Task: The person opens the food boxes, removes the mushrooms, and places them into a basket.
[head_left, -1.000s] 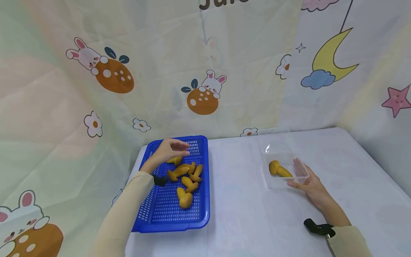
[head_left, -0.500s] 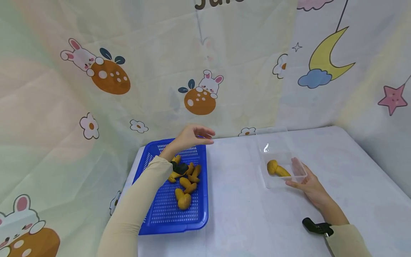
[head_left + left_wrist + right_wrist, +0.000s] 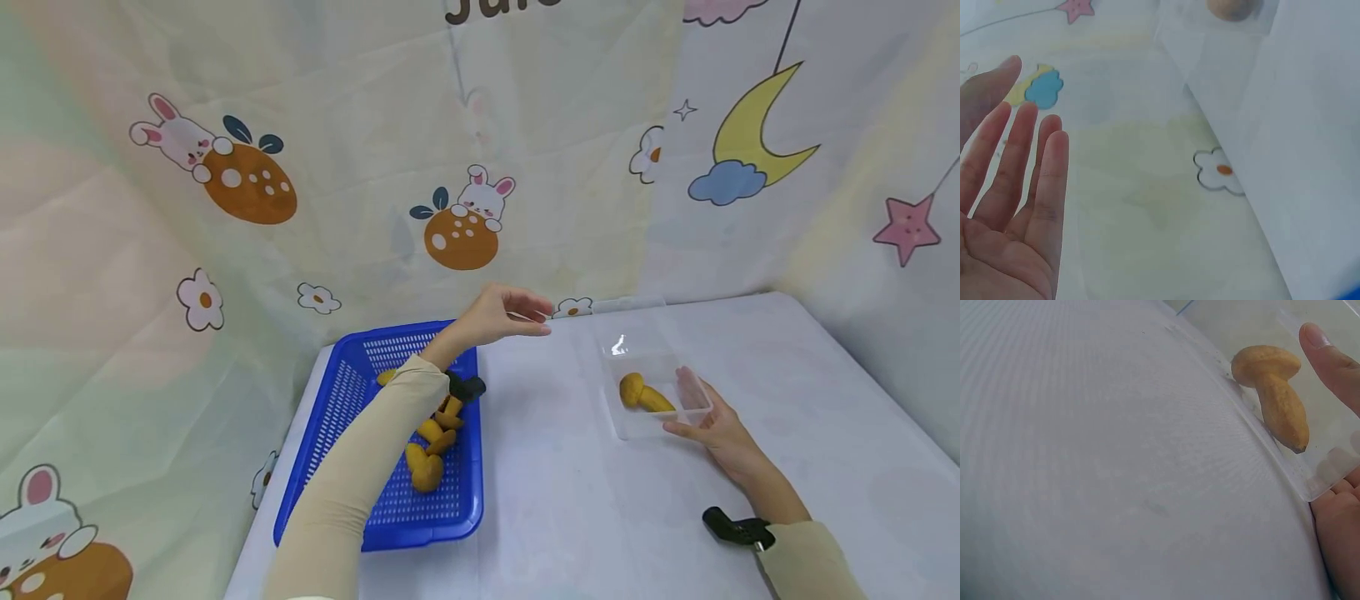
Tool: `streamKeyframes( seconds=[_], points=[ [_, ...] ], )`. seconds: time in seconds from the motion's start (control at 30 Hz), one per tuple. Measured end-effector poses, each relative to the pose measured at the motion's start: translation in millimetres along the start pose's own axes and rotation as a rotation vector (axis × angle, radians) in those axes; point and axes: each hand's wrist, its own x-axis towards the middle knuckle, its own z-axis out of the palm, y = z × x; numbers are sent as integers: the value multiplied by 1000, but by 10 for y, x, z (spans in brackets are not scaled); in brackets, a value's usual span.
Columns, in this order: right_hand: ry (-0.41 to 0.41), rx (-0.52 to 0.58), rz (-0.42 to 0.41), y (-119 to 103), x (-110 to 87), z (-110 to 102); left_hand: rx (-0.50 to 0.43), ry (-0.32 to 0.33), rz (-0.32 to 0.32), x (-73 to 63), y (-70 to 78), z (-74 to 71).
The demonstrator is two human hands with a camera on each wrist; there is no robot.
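Note:
My left hand (image 3: 504,315) hovers above the table just right of the blue basket's far end. In the left wrist view its fingers (image 3: 1049,194) are loosely extended and hold nothing. My right hand (image 3: 726,440) grips the right side of a clear plastic box (image 3: 628,423), thumb at the front wall and fingers around the far side. One yellow-brown mushroom (image 3: 647,395) lies in the box; the right wrist view shows its rounded cap and thick stem (image 3: 1284,415). Several similar mushrooms (image 3: 426,468) lie in the blue basket (image 3: 471,500), some hidden behind the left forearm.
The box's clear lid (image 3: 637,340) is raised on the far side. White cloth covers the table (image 3: 555,483) between basket and box. A printed fabric backdrop (image 3: 360,192) rises behind the table and along both sides. A black wrist mount (image 3: 738,529) sits at the right sleeve.
The left hand has moved from over the basket rightward, past its edge toward the box, with nothing in it. The right hand keeps its hold on the box. The head view has shifted slightly.

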Motion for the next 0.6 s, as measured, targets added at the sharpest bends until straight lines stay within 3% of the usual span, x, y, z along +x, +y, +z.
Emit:
streamKeyframes(
  seconds=[0.23, 0.6],
  points=[
    [-9, 18, -6, 12, 5, -13, -50, -87, 5, 270, -15, 350],
    [0, 19, -8, 8, 12, -11, -69, -163, -3, 593, -149, 885]
  ],
)
